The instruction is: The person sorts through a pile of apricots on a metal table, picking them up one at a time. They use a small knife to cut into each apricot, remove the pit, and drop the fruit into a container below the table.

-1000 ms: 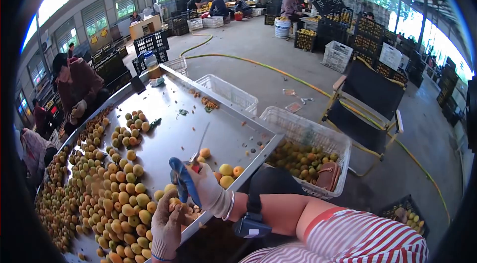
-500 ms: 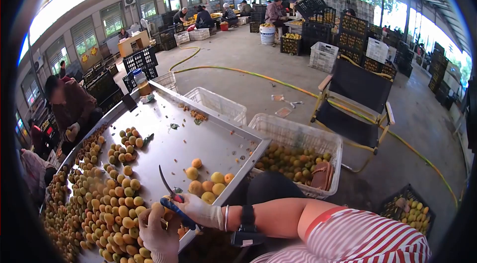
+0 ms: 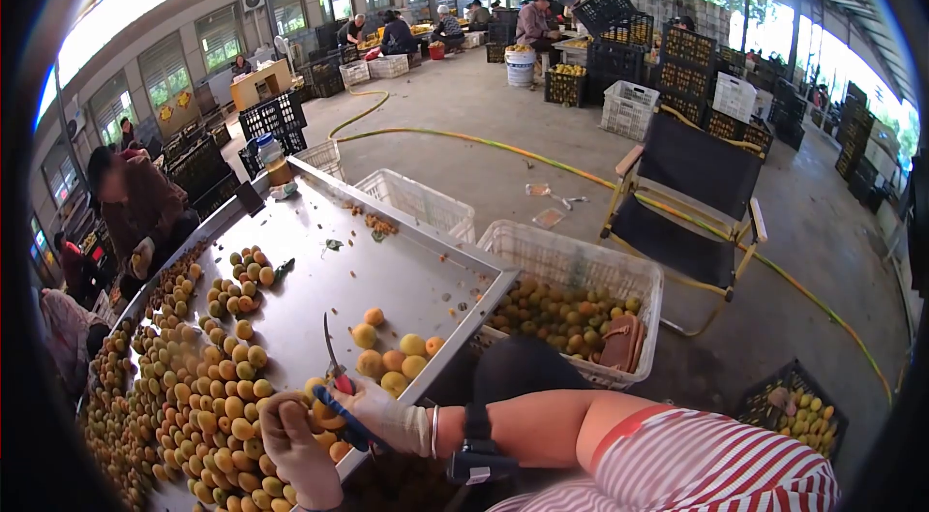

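My right hand (image 3: 379, 412), in a pale glove, is closed around a cutter with a thin curved blade (image 3: 331, 343) and a red and blue handle. The blade points up and away over the metal table (image 3: 319, 304). Beside it my gloved left hand (image 3: 302, 454) has its fingers curled against a yellow-orange apricot (image 3: 327, 412); the grip is partly hidden. To its left spreads a heap of apricots (image 3: 208, 406). A small group of larger apricots (image 3: 394, 360) sits just beyond my right hand.
A white crate (image 3: 581, 270) of apricots, with a brown leather pouch (image 3: 621, 343) on them, stands right of the table. A black folding chair (image 3: 687, 197), a hose (image 3: 464, 137) and a dark crate (image 3: 792, 410) are farther right. A person (image 3: 135, 212) sits across the table.
The cutter's blade has turned more upright and moved slightly right. My left hand has shifted a little left and down, and the fruit between my hands shows more. The view has shifted slightly.
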The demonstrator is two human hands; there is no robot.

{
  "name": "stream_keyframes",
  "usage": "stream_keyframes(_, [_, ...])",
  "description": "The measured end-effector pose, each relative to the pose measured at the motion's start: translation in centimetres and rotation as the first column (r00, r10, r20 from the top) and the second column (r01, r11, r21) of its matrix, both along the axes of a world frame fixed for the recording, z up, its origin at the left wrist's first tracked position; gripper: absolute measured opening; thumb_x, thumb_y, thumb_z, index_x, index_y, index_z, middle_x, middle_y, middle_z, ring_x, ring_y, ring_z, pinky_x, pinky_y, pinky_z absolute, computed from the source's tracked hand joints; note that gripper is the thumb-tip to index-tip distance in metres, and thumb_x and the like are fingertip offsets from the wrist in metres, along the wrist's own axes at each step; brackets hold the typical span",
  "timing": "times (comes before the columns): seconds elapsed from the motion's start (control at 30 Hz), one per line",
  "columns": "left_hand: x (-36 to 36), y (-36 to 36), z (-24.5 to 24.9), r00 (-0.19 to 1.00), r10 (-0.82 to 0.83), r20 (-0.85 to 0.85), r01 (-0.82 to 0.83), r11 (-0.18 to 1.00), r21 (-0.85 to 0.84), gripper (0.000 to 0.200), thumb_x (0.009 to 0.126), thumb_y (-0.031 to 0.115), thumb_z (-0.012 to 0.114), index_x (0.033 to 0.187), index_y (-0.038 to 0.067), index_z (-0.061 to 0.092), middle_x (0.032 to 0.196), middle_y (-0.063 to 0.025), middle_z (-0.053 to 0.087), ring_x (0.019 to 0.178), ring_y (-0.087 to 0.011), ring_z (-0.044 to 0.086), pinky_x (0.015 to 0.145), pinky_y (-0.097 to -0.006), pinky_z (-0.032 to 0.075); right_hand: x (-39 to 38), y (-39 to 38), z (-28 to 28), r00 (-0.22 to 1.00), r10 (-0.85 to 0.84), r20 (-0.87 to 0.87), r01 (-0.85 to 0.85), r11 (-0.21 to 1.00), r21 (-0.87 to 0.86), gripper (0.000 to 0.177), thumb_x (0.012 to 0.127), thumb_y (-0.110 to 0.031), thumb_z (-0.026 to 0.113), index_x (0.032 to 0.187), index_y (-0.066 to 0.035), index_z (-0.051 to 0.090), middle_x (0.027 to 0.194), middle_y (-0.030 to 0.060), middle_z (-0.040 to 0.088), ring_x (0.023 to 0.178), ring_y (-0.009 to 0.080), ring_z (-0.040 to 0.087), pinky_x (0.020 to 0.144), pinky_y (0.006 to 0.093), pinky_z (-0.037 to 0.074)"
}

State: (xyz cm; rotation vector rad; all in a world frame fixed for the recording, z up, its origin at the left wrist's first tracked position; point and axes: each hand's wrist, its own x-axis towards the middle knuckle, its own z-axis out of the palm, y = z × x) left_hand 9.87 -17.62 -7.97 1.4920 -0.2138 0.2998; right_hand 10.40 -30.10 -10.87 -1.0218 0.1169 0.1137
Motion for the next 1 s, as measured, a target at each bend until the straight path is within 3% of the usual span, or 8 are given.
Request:
stream_keyframes(0.07, [0.9,0.2,0.5,0.979,-0.065,-0.195,0.012,0.965,-0.260,0.020,0.105,0.021,0.052,0.098,0.004,0.061,0.079,0.0016,0.053,0.063,-0.0042,0.045,0.056,-0.0202,0.041,-0.3,-1.4,2.1,0.996,0.002,-0.093,0.001,0.999,0.033,0.025,0.102,-0.034,0.059,0.104,-0.009,0.063,0.073,-0.0020,0.059,0.054,0.0076,0.053,0.046,0.0250,0.044])
stream_keyframes(0.13, [0.7,0.2,1.3,0.957,-0.059,-0.284,0.027,0.993,-0.116,0.021,0.103,0.023,0.055,0.102,0.005,0.064,0.080,0.0017,0.057,0.067,-0.0061,0.053,0.056,-0.0200,0.046,3.9,-2.6,-3.7,0.986,-0.065,0.152,0.006,0.933,0.359,0.019,0.101,-0.024,0.061,0.104,-0.005,0.065,0.081,-0.0017,0.062,0.070,0.0066,0.059,0.061,0.0229,0.049])
stream_keyframes(0.2, [0.5,1.2,1.1,0.924,-0.145,-0.354,0.204,0.970,0.134,0.017,0.100,0.018,0.058,0.101,0.003,0.066,0.083,-0.0005,0.063,0.071,-0.0072,0.058,0.062,-0.0215,0.050,1.3,-3.4,0.1,0.971,-0.136,0.195,0.130,0.991,0.043,0.021,0.101,-0.023,0.062,0.109,-0.004,0.067,0.083,0.0002,0.066,0.069,0.0056,0.059,0.061,0.0232,0.050])
stream_keyframes(0.37, [1.2,3.0,-1.5,0.992,-0.086,-0.096,0.124,0.832,0.541,0.016,0.090,0.014,0.069,0.096,0.000,0.070,0.086,-0.0119,0.068,0.077,-0.0203,0.066,0.074,-0.0315,0.053,-1.2,-5.2,2.1,0.960,0.272,0.066,-0.257,0.950,-0.176,0.026,0.099,-0.026,0.066,0.102,-0.001,0.070,0.087,0.0026,0.069,0.078,0.0063,0.062,0.069,0.0220,0.052])
stream_keyframes(0.6, [1.1,4.7,-0.1,0.939,0.025,-0.343,0.263,0.591,0.763,0.025,0.088,0.027,0.070,0.107,0.012,0.074,0.102,-0.0100,0.072,0.092,-0.0252,0.070,0.084,-0.0355,0.053,-3.0,-5.5,0.2,0.701,0.711,0.057,-0.452,0.505,-0.735,0.030,0.092,-0.032,0.071,0.107,-0.007,0.071,0.084,0.0109,0.072,0.079,0.0143,0.066,0.080,0.0338,0.054])
stream_keyframes(0.8, [1.8,4.1,-0.4,0.960,0.116,-0.255,0.104,0.697,0.710,0.029,0.088,0.027,0.071,0.109,0.007,0.073,0.095,-0.0106,0.073,0.079,-0.0189,0.071,0.074,-0.0304,0.055,-0.2,-8.6,2.8,0.957,0.128,0.261,0.025,0.858,-0.512,0.024,0.094,-0.023,0.069,0.102,0.000,0.069,0.077,0.0091,0.070,0.070,0.0125,0.065,0.066,0.0292,0.054])
stream_keyframes(0.93, [4.0,1.5,-1.4,0.972,0.066,-0.228,0.128,0.661,0.739,0.028,0.087,0.025,0.073,0.108,0.007,0.073,0.095,-0.0107,0.072,0.079,-0.0195,0.071,0.073,-0.0302,0.056,1.9,-11.2,4.1,0.923,-0.230,0.307,0.350,0.835,-0.425,0.023,0.099,-0.022,0.062,0.102,0.001,0.065,0.080,0.0089,0.069,0.068,0.0150,0.067,0.063,0.0301,0.054])
stream_keyframes(1.0, [5.5,-0.6,-2.3,0.980,-0.009,-0.200,0.159,0.647,0.746,0.030,0.087,0.028,0.072,0.111,0.009,0.072,0.102,-0.0108,0.071,0.087,-0.0226,0.071,0.078,-0.0328,0.056,3.3,-12.4,2.5,0.751,-0.308,0.584,0.659,0.410,-0.631,0.017,0.100,-0.020,0.061,0.108,-0.006,0.062,0.073,-0.0032,0.057,0.050,0.0046,0.046,0.044,0.0209,0.040])
